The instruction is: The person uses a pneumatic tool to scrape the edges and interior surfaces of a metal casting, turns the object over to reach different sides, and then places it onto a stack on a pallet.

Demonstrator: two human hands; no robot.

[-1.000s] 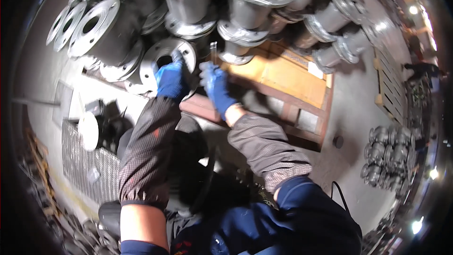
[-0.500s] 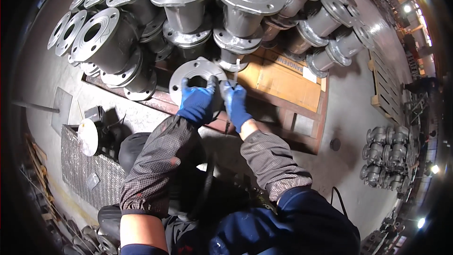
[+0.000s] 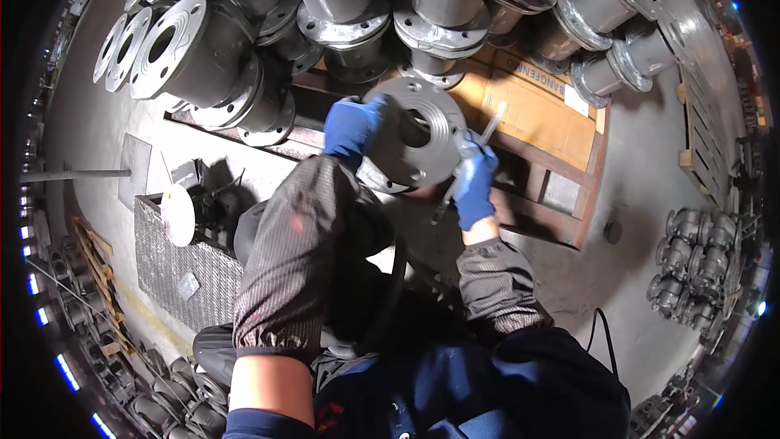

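Note:
A grey flanged pipe piece (image 3: pixel 443 142) with a round bore and bolt holes is tilted in front of me, its ringed face turned up. My left hand (image 3: pixel 351 128), in a blue glove, is closed on the left rim of that flange. By the opposite rim, my right hand (image 3: pixel 475 183), also gloved in blue, grips a slim pen-like stick (image 3: pixel 494 120). The stick's pale end points up and away, and its dark end comes out below the hand. Whether the right fingers also press on the flange, I cannot tell.
Stacked grey flanged pipes (image 3: pixel 333 0) stand just beyond on a reddish-brown frame (image 3: pixel 561 223) with cardboard (image 3: pixel 528 110). A patterned metal plate (image 3: pixel 175 264) bears a white disc (image 3: pixel 177 215) at left. Grey castings (image 3: pixel 691 264) and a wooden pallet (image 3: pixel 699 146) lie at right.
The flanged pipe piece has shifted right and tilted, its face turned more. Both hands have moved right and farther apart. The view has shifted too.

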